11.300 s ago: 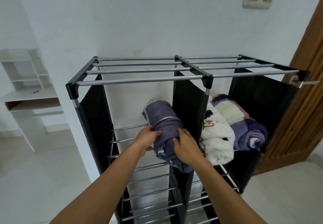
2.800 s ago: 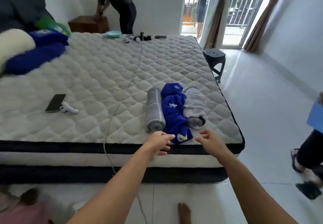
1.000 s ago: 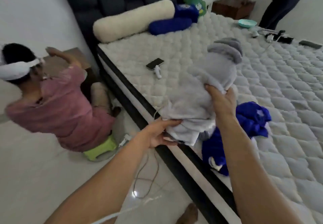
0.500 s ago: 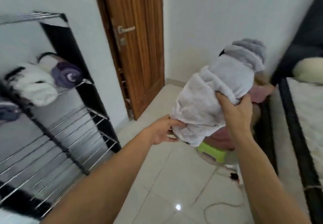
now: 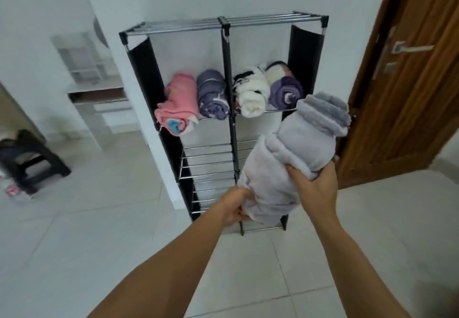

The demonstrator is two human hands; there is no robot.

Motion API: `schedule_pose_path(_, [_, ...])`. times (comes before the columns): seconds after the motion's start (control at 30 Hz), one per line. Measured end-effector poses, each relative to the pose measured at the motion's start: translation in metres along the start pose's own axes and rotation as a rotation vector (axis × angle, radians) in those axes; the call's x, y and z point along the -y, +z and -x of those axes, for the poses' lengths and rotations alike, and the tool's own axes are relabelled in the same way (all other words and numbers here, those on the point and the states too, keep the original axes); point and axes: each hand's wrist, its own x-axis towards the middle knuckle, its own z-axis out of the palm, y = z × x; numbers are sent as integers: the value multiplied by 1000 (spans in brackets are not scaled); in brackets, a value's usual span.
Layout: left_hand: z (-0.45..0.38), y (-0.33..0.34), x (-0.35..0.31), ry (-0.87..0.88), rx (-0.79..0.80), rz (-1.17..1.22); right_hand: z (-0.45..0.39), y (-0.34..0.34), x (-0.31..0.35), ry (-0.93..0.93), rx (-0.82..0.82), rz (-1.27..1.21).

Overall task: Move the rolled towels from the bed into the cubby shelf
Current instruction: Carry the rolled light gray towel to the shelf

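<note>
Left hand point(image 5: 236, 207): fingers clenched on the grey roll's point(image 5: 293, 161) lower end.
Right hand point(image 5: 315, 186): wrapped under its middle.
Roll: carried tilted toward 1 o'clock, near the shelf point(image 5: 224, 23) front.
Risk: loose folds could unroll or snag on the rails.
Room: top cubbies each held two rolls; the tiers below at 12 o'clock looked bare.

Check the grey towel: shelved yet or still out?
Out. The grey rolled towel is held in front of the cubby shelf, left hand at its lower end, right hand gripping mid-roll.
</note>
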Motion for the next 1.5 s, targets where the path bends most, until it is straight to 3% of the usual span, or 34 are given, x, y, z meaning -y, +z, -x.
schedule_pose_path(0.23, [-25,-25,26,-191,-192,-12,-31,41,-44,204,240,88])
schedule_pose_path(0.53, [-173,-11,31,-465,-96,144,-133,73,-150,380,365,374])
schedule_pose_path(0.73, [-283,4,-5,-569,43,231,-233,107,-222,527,330,555])
schedule_pose_path(0.93, [-354,16,-50,-573,102,270,-316,146,-255,475,312,661])
schedule_pose_path(1.17, [-432,24,-63,-439,58,315,-388,177,-282,368,358,823])
schedule_pose_path(1.37, [-468,26,-62,-315,8,233,-395,181,-305,279,409,738])
schedule_pose_path(1.5, [-479,28,-61,-288,95,149,-382,165,-316,345,576,886])
